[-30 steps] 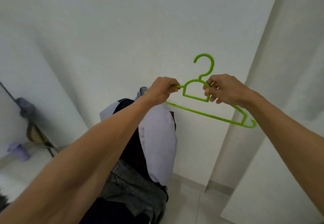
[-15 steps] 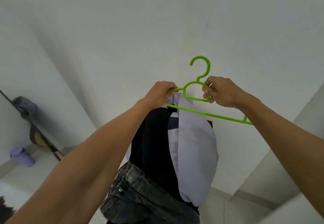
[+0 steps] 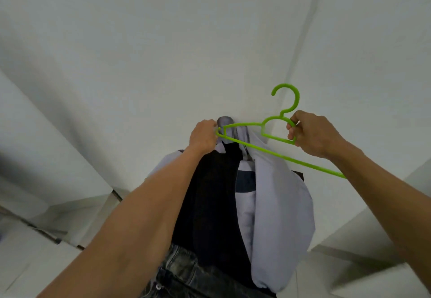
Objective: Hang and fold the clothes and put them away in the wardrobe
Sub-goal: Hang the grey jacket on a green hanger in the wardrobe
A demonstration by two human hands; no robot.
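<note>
I hold a bright green plastic hanger (image 3: 275, 150) up in front of a white wall. My left hand (image 3: 203, 135) grips its left end together with the top of a pale lavender and black garment (image 3: 275, 206). My right hand (image 3: 311, 133) pinches the hanger's neck loop just under the hook. The garment hangs down from the left end and drapes behind the hanger's lower bar. A pair of grey washed jeans (image 3: 184, 276) shows at the bottom, below the garment; what they rest on is hidden.
White walls (image 3: 163, 52) fill the view, with a corner seam (image 3: 307, 29) running up at the right. White panels or surfaces sit at lower left (image 3: 46, 239) and lower right (image 3: 363, 251).
The garment has come up to the hanger and now hangs from its left end. My hands are spread wider along the hanger. The view has swung, and the purple cup at left is out of sight.
</note>
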